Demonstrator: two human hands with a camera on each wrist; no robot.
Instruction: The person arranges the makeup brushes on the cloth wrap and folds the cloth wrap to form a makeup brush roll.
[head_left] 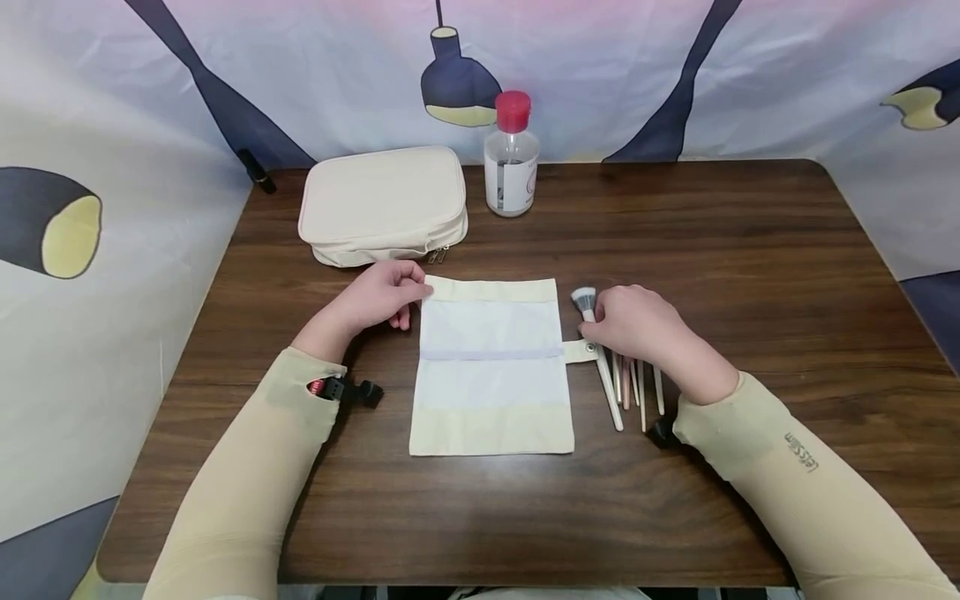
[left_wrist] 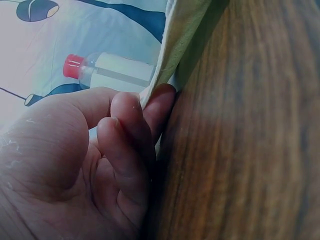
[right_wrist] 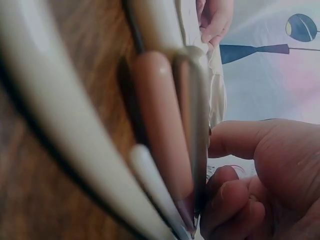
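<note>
A cream and white fabric brush roll [head_left: 491, 383] lies unfolded on the table, its snap strap [head_left: 579, 352] pointing right. My left hand [head_left: 382, 296] pinches the roll's far left corner between thumb and fingers; the left wrist view shows the fabric edge [left_wrist: 165, 55] lifted there. To the right of the roll, my right hand [head_left: 637, 321] pinches a makeup brush [head_left: 609, 392] near its grey-and-white bristles [head_left: 583, 297]. That brush's handle crosses the strap's end. Several thinner brushes lie beneath the right hand, their heads hidden by it; a pink-brown handle [right_wrist: 162, 120] shows close up in the right wrist view.
A cream zippered case [head_left: 382, 204] stands at the back left, close behind my left hand. Beside it is a clear bottle [head_left: 512, 167] with a red cap. A small black tube [head_left: 257, 172] lies at the back left corner. Printed fabric hangs behind the wooden table [head_left: 750, 275].
</note>
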